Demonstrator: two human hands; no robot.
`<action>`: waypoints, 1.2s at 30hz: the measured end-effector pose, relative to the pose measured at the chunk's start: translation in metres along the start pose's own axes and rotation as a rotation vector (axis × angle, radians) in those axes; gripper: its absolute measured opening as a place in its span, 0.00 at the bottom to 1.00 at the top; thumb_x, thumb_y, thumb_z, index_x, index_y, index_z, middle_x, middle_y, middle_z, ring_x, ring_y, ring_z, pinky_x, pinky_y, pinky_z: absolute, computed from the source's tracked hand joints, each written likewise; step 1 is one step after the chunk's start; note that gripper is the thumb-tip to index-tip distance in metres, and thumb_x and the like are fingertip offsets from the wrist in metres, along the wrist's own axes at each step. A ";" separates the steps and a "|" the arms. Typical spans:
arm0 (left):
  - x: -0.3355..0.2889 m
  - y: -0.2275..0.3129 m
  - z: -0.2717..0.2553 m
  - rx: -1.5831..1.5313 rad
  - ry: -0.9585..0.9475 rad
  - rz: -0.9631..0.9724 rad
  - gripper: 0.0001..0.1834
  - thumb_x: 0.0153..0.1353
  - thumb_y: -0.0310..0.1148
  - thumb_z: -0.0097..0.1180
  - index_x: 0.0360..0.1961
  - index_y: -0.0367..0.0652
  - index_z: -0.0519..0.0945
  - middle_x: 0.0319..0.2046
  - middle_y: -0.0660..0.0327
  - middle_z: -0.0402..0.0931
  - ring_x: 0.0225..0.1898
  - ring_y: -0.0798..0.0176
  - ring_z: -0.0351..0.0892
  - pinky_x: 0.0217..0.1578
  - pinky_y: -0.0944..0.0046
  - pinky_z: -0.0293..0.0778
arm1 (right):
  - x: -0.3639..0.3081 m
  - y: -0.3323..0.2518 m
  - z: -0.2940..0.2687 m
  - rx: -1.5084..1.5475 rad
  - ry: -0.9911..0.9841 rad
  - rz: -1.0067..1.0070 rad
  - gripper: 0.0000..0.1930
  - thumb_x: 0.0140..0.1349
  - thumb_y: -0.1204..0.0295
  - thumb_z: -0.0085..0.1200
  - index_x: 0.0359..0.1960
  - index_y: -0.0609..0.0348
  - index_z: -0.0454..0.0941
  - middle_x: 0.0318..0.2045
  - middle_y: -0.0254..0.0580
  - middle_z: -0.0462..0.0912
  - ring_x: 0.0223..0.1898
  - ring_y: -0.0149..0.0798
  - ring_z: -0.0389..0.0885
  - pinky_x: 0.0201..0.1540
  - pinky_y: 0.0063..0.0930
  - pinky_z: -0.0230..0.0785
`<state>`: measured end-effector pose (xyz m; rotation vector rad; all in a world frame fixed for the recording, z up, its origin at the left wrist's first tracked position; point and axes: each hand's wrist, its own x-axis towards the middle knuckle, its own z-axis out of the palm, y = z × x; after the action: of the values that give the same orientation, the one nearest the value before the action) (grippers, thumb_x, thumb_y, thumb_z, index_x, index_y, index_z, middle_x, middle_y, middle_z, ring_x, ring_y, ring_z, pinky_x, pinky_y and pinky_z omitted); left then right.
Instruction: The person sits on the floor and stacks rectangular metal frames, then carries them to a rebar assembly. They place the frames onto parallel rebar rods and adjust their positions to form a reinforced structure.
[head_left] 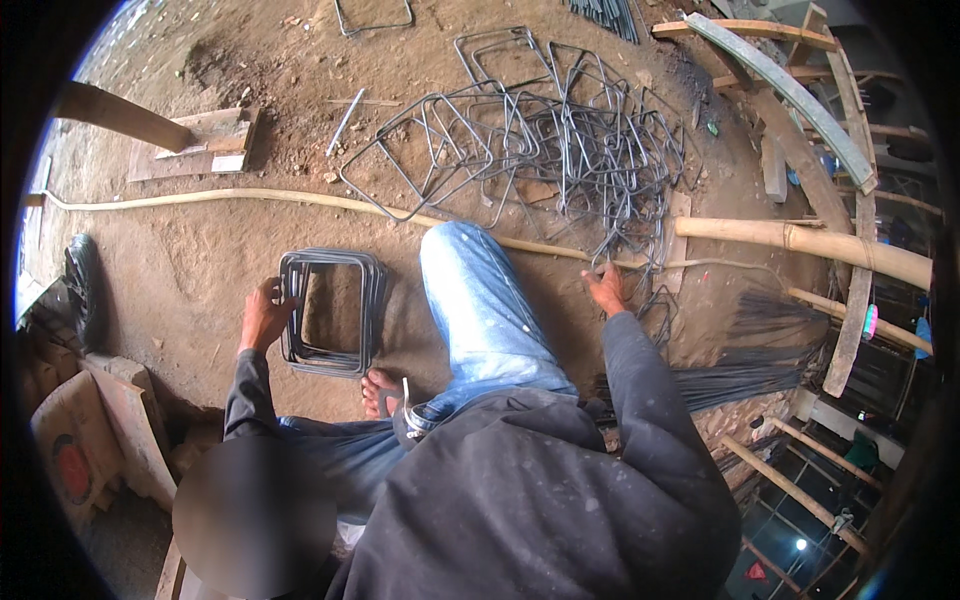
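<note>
A neat stack of rectangular steel stirrups (372, 310) stands on the dirt ground to the left of my raised knee. My left hand (266, 314) is at the stack's left side, its fingers closed on the bars there. Far to the right, my right hand (606, 290) reaches to the near edge of a tangled pile of loose stirrups (570, 140). Its fingers pinch a stirrup bar at that edge; which stirrup the bar belongs to is hard to tell.
A long thin bamboo pole (270, 195) lies across the ground beyond the stack. A thick bamboo pole (800, 240) and timber frame stand right. Bundled dark rods (740, 375) lie at near right. A wooden post (125, 115) rises at far left, near a black shoe (84, 290).
</note>
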<state>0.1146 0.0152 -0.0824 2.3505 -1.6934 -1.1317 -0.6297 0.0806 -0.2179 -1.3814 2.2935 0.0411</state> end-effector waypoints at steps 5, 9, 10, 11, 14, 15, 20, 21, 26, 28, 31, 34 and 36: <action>0.002 0.004 -0.007 -0.005 0.046 0.056 0.34 0.57 0.43 0.73 0.63 0.41 0.79 0.52 0.43 0.85 0.54 0.41 0.85 0.54 0.47 0.79 | -0.032 -0.051 -0.005 0.112 0.043 0.030 0.32 0.69 0.43 0.58 0.53 0.66 0.77 0.56 0.68 0.80 0.59 0.63 0.79 0.60 0.54 0.69; 0.001 0.004 -0.014 0.034 0.046 0.006 0.36 0.58 0.44 0.72 0.67 0.44 0.76 0.57 0.45 0.83 0.54 0.45 0.82 0.55 0.49 0.78 | -0.059 -0.089 -0.034 0.110 0.122 -0.009 0.33 0.78 0.44 0.42 0.44 0.69 0.82 0.41 0.71 0.84 0.47 0.69 0.83 0.52 0.59 0.70; 0.002 0.005 -0.018 0.027 0.062 0.024 0.36 0.58 0.45 0.72 0.67 0.44 0.77 0.57 0.45 0.82 0.54 0.44 0.82 0.56 0.49 0.77 | -0.070 -0.098 -0.046 0.153 0.151 0.045 0.34 0.78 0.44 0.41 0.41 0.70 0.83 0.39 0.71 0.84 0.46 0.72 0.82 0.52 0.61 0.69; 0.000 0.007 -0.019 0.029 0.076 0.023 0.36 0.59 0.45 0.72 0.66 0.44 0.77 0.58 0.45 0.82 0.55 0.44 0.82 0.57 0.48 0.77 | -0.081 -0.109 -0.057 0.251 0.262 0.091 0.34 0.79 0.44 0.42 0.35 0.68 0.84 0.31 0.62 0.85 0.38 0.64 0.83 0.47 0.56 0.71; 0.002 0.019 -0.028 0.000 0.116 0.078 0.37 0.60 0.47 0.71 0.67 0.42 0.76 0.59 0.44 0.81 0.61 0.42 0.79 0.63 0.48 0.73 | -0.117 -0.136 -0.112 0.484 0.324 -0.004 0.32 0.79 0.43 0.42 0.35 0.63 0.81 0.18 0.39 0.74 0.21 0.43 0.73 0.30 0.43 0.67; 0.003 0.026 -0.030 -0.019 0.136 0.122 0.37 0.60 0.47 0.71 0.68 0.41 0.75 0.59 0.43 0.81 0.63 0.42 0.78 0.64 0.48 0.72 | -0.127 -0.149 -0.129 0.831 0.199 0.030 0.31 0.79 0.42 0.42 0.35 0.60 0.80 0.17 0.34 0.68 0.19 0.38 0.66 0.27 0.38 0.62; -0.004 0.080 -0.032 -0.313 0.058 0.241 0.35 0.68 0.46 0.67 0.69 0.35 0.74 0.61 0.44 0.81 0.60 0.49 0.83 0.59 0.53 0.79 | -0.155 -0.224 -0.181 1.873 -0.327 0.071 0.28 0.79 0.40 0.41 0.36 0.53 0.74 0.17 0.21 0.47 0.16 0.23 0.42 0.19 0.23 0.40; -0.010 0.091 -0.030 -0.426 -0.010 0.280 0.34 0.71 0.47 0.63 0.69 0.34 0.74 0.61 0.45 0.81 0.60 0.51 0.82 0.60 0.53 0.78 | -0.158 -0.239 -0.184 1.923 -0.429 0.006 0.27 0.79 0.41 0.41 0.31 0.51 0.67 0.16 0.21 0.46 0.15 0.22 0.41 0.18 0.23 0.39; -0.055 0.136 -0.008 -0.974 -0.394 0.243 0.33 0.79 0.53 0.51 0.69 0.33 0.73 0.62 0.49 0.79 0.58 0.57 0.81 0.59 0.56 0.78 | -0.171 -0.300 -0.165 2.033 -0.927 -0.140 0.29 0.80 0.40 0.37 0.30 0.52 0.67 0.16 0.22 0.47 0.15 0.23 0.40 0.18 0.23 0.36; -0.069 0.142 -0.005 -1.124 -0.500 0.246 0.33 0.79 0.54 0.49 0.67 0.34 0.74 0.58 0.50 0.80 0.56 0.59 0.82 0.57 0.56 0.79 | -0.175 -0.315 -0.155 2.041 -1.075 -0.179 0.30 0.80 0.40 0.37 0.28 0.52 0.66 0.16 0.23 0.46 0.14 0.24 0.39 0.18 0.24 0.36; -0.077 0.140 -0.006 -1.221 -0.429 0.221 0.31 0.80 0.52 0.49 0.64 0.31 0.76 0.46 0.55 0.82 0.46 0.63 0.85 0.50 0.58 0.84 | -0.182 -0.326 -0.144 1.906 -0.957 -0.116 0.30 0.81 0.43 0.36 0.26 0.52 0.66 0.15 0.24 0.50 0.15 0.24 0.44 0.21 0.25 0.43; -0.077 0.135 -0.010 -1.192 -0.356 0.265 0.29 0.80 0.49 0.51 0.62 0.29 0.77 0.38 0.61 0.79 0.38 0.67 0.84 0.43 0.59 0.87 | -0.185 -0.329 -0.139 1.808 -0.897 -0.125 0.29 0.81 0.44 0.38 0.29 0.53 0.72 0.16 0.24 0.55 0.16 0.24 0.52 0.26 0.25 0.52; -0.077 0.135 -0.011 -1.090 -0.317 0.305 0.28 0.80 0.48 0.51 0.62 0.29 0.77 0.37 0.62 0.79 0.37 0.68 0.82 0.43 0.58 0.87 | -0.187 -0.329 -0.137 1.756 -0.837 -0.110 0.29 0.81 0.44 0.38 0.31 0.54 0.75 0.16 0.24 0.56 0.17 0.23 0.54 0.27 0.25 0.54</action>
<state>0.0009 0.0207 0.0237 1.2508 -0.9656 -1.7767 -0.3291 0.0378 0.0467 -0.3098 0.8031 -0.9553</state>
